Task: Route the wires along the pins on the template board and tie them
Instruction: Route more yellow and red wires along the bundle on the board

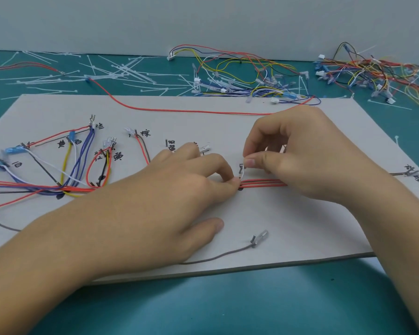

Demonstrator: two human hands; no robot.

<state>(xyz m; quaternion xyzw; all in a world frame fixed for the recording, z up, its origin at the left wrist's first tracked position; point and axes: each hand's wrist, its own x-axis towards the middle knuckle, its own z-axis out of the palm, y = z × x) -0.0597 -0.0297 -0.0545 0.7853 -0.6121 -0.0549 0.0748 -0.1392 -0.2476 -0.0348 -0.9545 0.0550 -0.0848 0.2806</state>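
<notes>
Right hand pinches the upper end of a white tie between thumb and forefinger, its other fingers curled above the board. Left hand lies low on the board, thumb flat and apart from the rest, its bent fingertips pressing on the red wires just where the tie comes down to meet them. Those wires run as a tight straight bundle between the two hands, near the board's middle, and pass under the right palm. To the left, routed wires in blue, yellow, white, black and red loop up to pins beside handwritten labels and gather again into a bundle along the board. A grey wire with a clear-sleeved terminal ends at a pin near the front edge. One loose red wire crosses the far side of the board. Beyond it, on the green mat, lie scattered spare ties and two heaps of harnesses.
</notes>
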